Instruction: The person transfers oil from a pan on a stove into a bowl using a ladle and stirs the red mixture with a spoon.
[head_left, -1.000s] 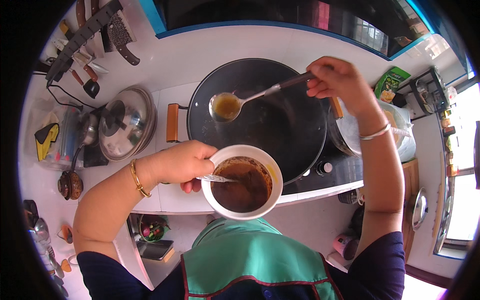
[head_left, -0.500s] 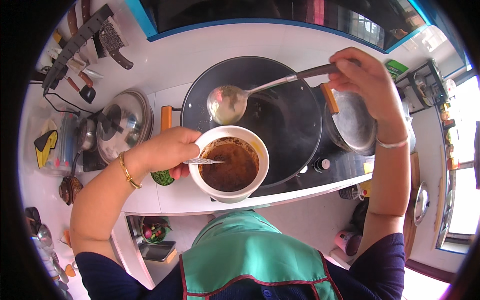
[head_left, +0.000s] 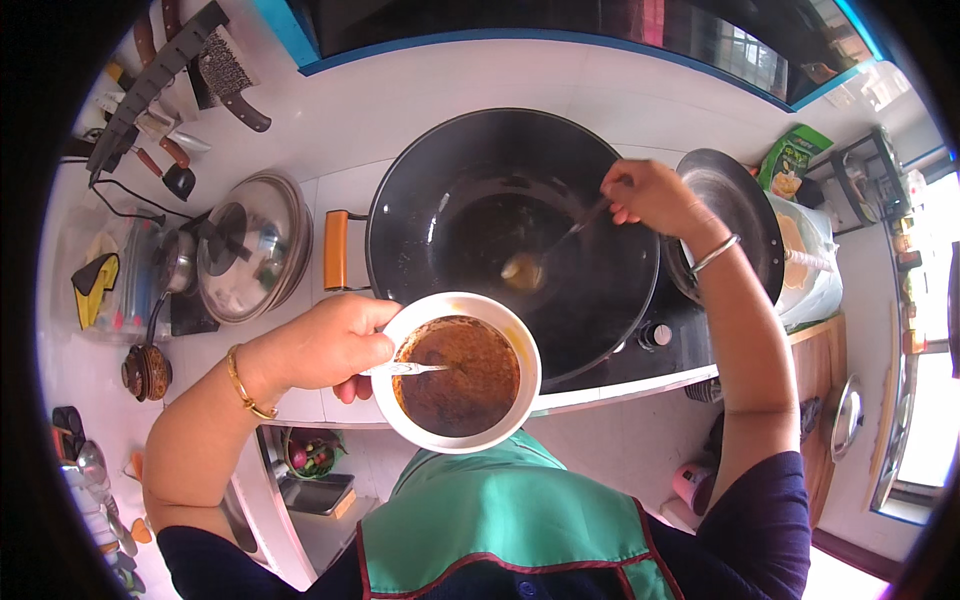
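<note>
**Ladle dipped in the wok, bowl of brown curry held at the counter edge**

A white counter [head_left: 400,120] runs along the blue-edged wall, and a big black wok [head_left: 512,235] sits in its middle, its orange handle [head_left: 336,250] pointing to the person's left. Left of the wok lies a steel pot lid [head_left: 250,248] with a dark knob; right of it a second dark pan [head_left: 735,220] stands partly behind the right forearm. A rack of knives [head_left: 175,65] hangs at the far left.

The white bowl [head_left: 462,372], full of brown curry, is held over the counter's near edge, just in front of the wok rim. The left hand [head_left: 325,345] is curled about its left side, thumb on the rim, pinning a small spoon [head_left: 412,369] that lies level, its long axis left to right, its tip in the curry.

The right hand [head_left: 655,195] is closed around the handle end of a metal ladle [head_left: 545,255]. The ladle slants from the hand down and leftward, cup resting low in the wok's thin brown liquid.
</note>
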